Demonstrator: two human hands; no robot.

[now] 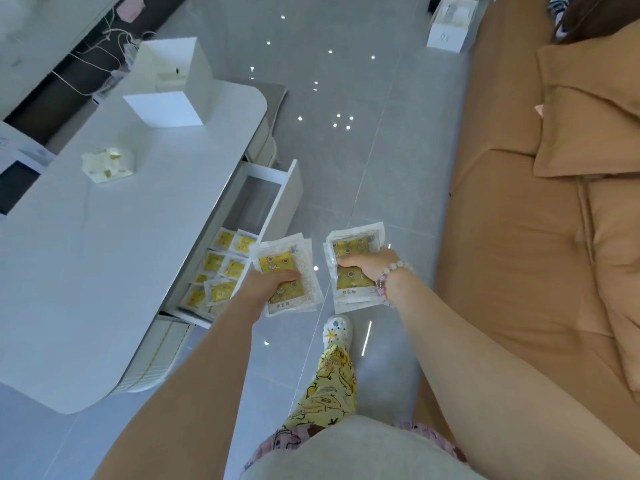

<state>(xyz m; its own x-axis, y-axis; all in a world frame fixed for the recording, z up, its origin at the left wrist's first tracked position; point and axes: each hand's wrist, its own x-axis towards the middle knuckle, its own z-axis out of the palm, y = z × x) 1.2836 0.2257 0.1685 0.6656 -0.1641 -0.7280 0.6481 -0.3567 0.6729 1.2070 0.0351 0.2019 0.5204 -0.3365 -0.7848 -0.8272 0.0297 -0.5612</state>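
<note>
Packet stacks held over bare floor (346, 150) between table (104, 237) and sofa (512, 237) | left stack (277, 263) gripped in left hand (272, 284), fingers curled round it, just beside open drawer (285, 192) front corner | right stack (349, 247) gripped likewise by right hand (367, 266), nearer sofa edge

Each hand — left (273, 284), right (369, 266) — grips packets (282, 263).

Reaching forward and down with both bare forearms, gripping in the left hand (273, 284) a stack of flat clear-plastic packets with yellow printed contents (277, 263), fingers curled over it, and in the right hand (363, 266) a second such stack (349, 245) just beside the left.
</note>
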